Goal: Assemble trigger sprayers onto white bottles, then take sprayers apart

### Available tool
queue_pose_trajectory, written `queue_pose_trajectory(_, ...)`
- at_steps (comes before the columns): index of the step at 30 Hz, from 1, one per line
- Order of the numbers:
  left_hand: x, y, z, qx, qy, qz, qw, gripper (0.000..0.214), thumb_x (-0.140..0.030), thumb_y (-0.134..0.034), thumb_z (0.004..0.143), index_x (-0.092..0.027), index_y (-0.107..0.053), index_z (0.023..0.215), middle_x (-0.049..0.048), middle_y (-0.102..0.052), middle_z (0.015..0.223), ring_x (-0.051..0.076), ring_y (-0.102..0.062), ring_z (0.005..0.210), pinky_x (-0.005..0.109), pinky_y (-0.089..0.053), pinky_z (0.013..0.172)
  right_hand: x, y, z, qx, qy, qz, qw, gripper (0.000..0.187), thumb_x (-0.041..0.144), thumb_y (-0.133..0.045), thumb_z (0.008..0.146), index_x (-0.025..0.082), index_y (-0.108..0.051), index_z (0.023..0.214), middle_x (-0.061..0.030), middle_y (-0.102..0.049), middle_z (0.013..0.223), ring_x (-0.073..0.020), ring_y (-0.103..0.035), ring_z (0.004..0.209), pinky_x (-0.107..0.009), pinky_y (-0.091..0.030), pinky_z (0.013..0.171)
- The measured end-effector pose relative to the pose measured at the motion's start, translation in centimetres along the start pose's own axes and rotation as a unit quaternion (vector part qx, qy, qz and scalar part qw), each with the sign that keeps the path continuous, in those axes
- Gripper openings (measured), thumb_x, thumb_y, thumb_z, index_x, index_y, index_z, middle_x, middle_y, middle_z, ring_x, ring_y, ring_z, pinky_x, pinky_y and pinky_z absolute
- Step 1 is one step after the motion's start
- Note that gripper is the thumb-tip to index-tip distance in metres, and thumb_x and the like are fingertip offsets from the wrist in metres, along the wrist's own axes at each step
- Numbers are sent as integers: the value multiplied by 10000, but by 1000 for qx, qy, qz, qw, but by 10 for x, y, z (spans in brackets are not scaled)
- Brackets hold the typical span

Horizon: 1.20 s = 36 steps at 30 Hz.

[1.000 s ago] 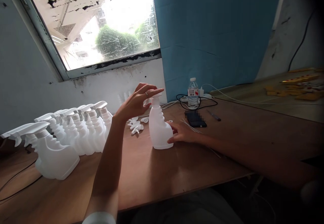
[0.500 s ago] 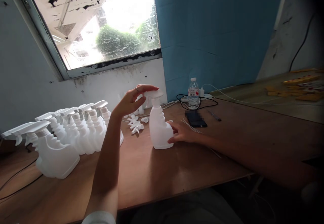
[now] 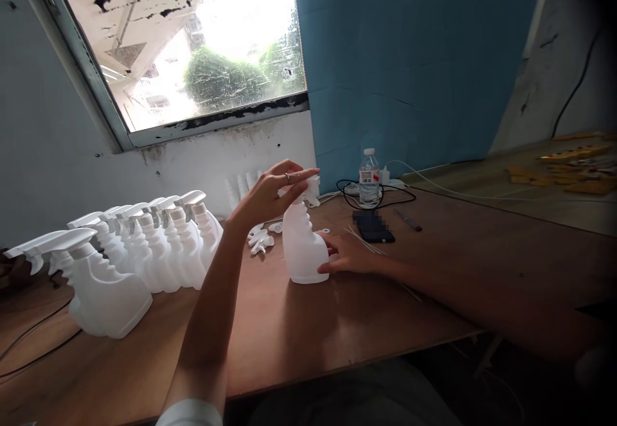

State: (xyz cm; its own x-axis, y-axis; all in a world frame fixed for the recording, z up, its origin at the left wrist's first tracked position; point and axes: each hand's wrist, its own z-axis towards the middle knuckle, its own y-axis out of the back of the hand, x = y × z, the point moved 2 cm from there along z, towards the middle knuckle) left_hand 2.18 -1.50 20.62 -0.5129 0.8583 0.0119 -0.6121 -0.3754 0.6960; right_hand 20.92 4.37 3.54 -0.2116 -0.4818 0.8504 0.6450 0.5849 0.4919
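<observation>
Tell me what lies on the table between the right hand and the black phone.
In the head view, a few thin pale strips lie between the right hand, which is on the white bottle, and the black phone.

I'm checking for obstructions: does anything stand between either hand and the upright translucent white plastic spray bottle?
Nothing visible does. The right hand touches the bottle directly, low on its side; the left hand is at its white plastic spray head, partly hiding it.
</observation>
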Motion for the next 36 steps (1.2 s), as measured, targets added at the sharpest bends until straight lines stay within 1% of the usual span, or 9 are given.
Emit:
queue_pose_trajectory(2, 1, 1, -1, 1, 15, -11, 1000, 344, -306, -447, 997, -267, -620, 1292, 64, -657, 1023, 111, -578, 762, 243, -465, 669, 1, 0, 0, -4, 7, -3, 1000, 781, 402, -807, 653, 202, -461, 1324, -90, -635, 1213, -300, -632, 1098, -394, -545, 869)
queue_pose_trajectory(6, 7, 1, -1, -26, 73, -35, 996, 330, -352, -541, 949, -219, -669, 1223, 61, -706, 997, 124, -615, 796, 234, -470, 697, 5, 0, -1, -11, -4, -14, 1000, 818, 373, -806, 650, 208, -443, 1365, -101, -634, 1219, -301, -636, 1085, -383, -552, 845)
queue_pose_trajectory(12, 15, -7, 0, -49, 129, -101, 985, 299, -378, -568, 925, -199, -730, 1101, 60, -715, 976, 132, -615, 795, 230, -460, 676, 5, -2, -1, -2, 9, -1, 1000, 861, 409, -795, 661, 224, -414, 1410, -108, -588, 1290, -312, -602, 1143, -427, -515, 940)
queue_pose_trajectory(15, 14, -7, 1, -48, 131, -91, 986, 310, -389, -576, 919, -207, -734, 1115, 55, -691, 920, 125, -578, 730, 238, -439, 638, 9, 1, 2, 18, 56, 1, 998, 789, 459, -748, 726, 202, -431, 1401, -122, -562, 1323, -308, -555, 1203, -436, -465, 1011)
queue_pose_trajectory(18, 11, -5, 2, -59, 118, -69, 989, 297, -366, -586, 916, -202, -741, 1110, 52, -671, 852, 144, -576, 766, 255, -450, 676, 23, 8, 14, 14, 121, 71, 990, 671, 494, -660, 821, 195, -441, 1381, -112, -564, 1309, -272, -538, 1224, -418, -437, 1035)
queue_pose_trajectory(22, 10, -5, 2, -66, 120, -60, 989, 268, -345, -587, 915, -214, -750, 1083, 54, -683, 852, 166, -599, 838, 274, -476, 743, 53, 17, 39, -45, 153, 198, 967, 492, 500, -654, 833, 225, -560, 1230, -83, -619, 1227, -240, -584, 1155, -354, -489, 942)
queue_pose_trajectory(28, 10, -3, 0, -67, 133, -54, 987, 260, -351, -587, 910, -219, -751, 1063, 54, -702, 907, 150, -623, 796, 262, -487, 730, 84, 5, 62, -9, 158, 354, 922, 325, 457, -712, 757, 191, -585, 895, -63, -691, 843, -236, -676, 818, -362, -545, 747)
queue_pose_trajectory(33, 10, -1, 0, -63, 147, -52, 986, 273, -352, -598, 900, -190, -755, 1051, 64, -721, 928, 153, -632, 805, 257, -483, 725, 90, -9, 65, -48, 170, 400, 900, 328, 332, -770, 719, 207, -511, 876, -7, -657, 760, -200, -662, 699, -339, -544, 654)
queue_pose_trajectory(36, 9, 0, 0, -57, 148, -46, 986, 283, -374, -592, 899, -198, -756, 1048, 57, -726, 910, 153, -624, 788, 258, -473, 702, 91, -13, 63, -50, 181, 411, 892, 360, 422, -748, 737, 208, -500, 887, -13, -646, 767, -194, -648, 685, -337, -542, 634)
